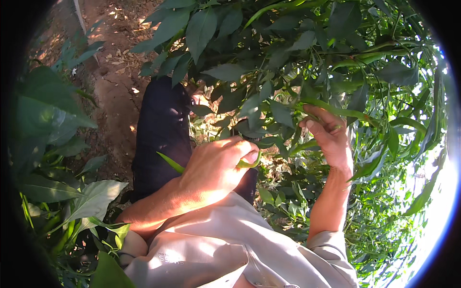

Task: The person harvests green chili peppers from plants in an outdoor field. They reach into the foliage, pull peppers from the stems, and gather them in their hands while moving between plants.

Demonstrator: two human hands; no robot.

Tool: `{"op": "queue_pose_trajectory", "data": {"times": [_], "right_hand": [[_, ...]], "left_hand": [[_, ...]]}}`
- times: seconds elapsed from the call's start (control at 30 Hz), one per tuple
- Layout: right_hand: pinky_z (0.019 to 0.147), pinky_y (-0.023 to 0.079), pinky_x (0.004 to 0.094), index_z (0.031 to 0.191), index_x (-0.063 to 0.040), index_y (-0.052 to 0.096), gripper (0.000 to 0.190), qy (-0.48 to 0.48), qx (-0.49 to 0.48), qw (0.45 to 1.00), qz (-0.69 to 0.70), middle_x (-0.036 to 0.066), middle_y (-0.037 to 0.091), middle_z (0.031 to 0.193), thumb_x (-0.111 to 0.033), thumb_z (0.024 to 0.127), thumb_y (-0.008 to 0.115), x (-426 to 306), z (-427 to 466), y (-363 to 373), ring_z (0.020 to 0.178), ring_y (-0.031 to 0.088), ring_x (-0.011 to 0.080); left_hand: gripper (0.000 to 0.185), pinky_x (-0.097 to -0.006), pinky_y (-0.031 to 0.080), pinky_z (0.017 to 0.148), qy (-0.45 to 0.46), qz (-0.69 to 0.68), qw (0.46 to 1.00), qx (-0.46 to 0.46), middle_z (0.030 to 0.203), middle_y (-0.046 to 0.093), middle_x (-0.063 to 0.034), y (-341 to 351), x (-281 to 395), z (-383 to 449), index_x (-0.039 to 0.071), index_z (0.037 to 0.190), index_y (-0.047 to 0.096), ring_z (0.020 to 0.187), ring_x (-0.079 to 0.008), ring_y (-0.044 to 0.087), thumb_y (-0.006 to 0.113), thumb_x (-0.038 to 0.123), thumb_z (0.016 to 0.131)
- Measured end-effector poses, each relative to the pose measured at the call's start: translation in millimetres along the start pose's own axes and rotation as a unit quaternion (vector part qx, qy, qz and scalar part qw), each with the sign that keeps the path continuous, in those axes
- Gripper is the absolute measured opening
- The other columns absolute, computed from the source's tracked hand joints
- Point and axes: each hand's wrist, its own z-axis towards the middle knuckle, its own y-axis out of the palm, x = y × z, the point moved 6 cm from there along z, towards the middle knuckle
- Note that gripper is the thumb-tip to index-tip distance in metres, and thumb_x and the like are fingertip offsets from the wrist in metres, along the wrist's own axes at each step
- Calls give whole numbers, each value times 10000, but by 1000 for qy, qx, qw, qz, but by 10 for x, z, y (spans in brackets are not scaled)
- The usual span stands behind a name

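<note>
My left hand (223,162) is closed around a slender green chili pepper (249,165). The pepper's curved end sticks out by the thumb, and a pointed green tip shows on the other side of the hand, over the dark trousers. To the right, my right hand (324,131) reaches up among the leaves with curled fingers. A long green pepper (347,112) on the plant lies across its fingertips. Bits of green show between these fingers, but whether they grip anything is unclear. Leaves and shade partly hide the fingertips.
Dense pepper plants (288,46) with several long green peppers fill the top and right. Large leaves (97,198) crowd the left side. Bare brown soil (115,90) with dry leaves runs beside my dark-trousered leg (162,129). Strong sunlight washes out the right edge.
</note>
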Motion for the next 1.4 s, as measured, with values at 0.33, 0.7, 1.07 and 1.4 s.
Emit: {"op": "queue_pose_trajectory", "data": {"times": [0.33, 0.7, 1.07, 1.4], "right_hand": [[889, 559, 354, 1150, 84, 753, 278, -211, 223, 928, -211, 236, 698, 1220, 87, 889, 658, -273, -1112, 243, 1059, 712, 283], [758, 534, 326, 1553, 44, 424, 492, -277, 189, 942, -30, 119, 675, 896, -58, 1078, 497, -448, -1397, 731, 800, 619, 161], [508, 515, 215, 1263, 53, 683, 263, -12, -44, 952, 304, 67, 694, 907, -103, 1080, 578, -860, -186, 1447, 630, 631, 76], [810, 548, 290, 1228, 54, 747, 318, -90, -50, 979, 176, 100, 779, 1031, -152, 989, 705, -866, 1521, 1995, 873, 687, 151]], "left_hand": [[184, -344, 548, 762, 50, -149, 987, 22, 1058, 688, -157, -152, 407, 38, -45, 1186, 692, 859, -252, 673, 673, 9, 1011], [546, -432, 531, 1014, 97, -247, 958, -107, 1348, 626, -197, 454, 436, -136, -21, 1473, 498, 1189, -392, 656, 715, 134, 996], [391, -225, 413, 600, -116, -369, 922, 10, 820, 571, 13, -114, -276, -363, -16, 1207, 598, 680, -53, 500, 552, 363, 1125], [344, -201, 392, 592, -122, -197, 965, 121, 754, 599, 61, -804, -137, -60, -10, 1176, 716, 678, -13, 514, 872, 141, 909]]}}
